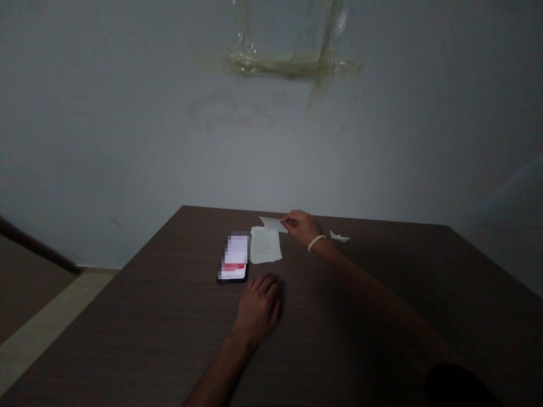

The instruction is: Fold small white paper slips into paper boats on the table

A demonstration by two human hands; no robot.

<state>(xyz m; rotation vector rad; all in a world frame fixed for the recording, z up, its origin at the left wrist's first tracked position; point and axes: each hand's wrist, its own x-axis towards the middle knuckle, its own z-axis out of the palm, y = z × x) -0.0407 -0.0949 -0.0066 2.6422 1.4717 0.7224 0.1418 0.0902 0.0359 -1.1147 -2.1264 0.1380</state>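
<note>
My right hand (300, 225) reaches to the far side of the table, thumb and fingers pinched on the right end of a small sheet of paper (271, 224). Just in front of that sheet lies a stack of printed paper pieces (265, 246). My left hand (259, 305) rests palm down on the tabletop, fingers loosely bent, with nothing seen in it. Close to its fingertips is a smartphone (234, 259) with a lit screen, partly blurred out. A small folded paper boat (340, 237) sits to the right of my right wrist.
The brown wooden table (169, 316) has its far edge near a pale wall (263, 152). Yellowed tape (280, 66) is stuck on the wall. To the left, a dark bar (38, 246) slants above a light floor strip (63, 305).
</note>
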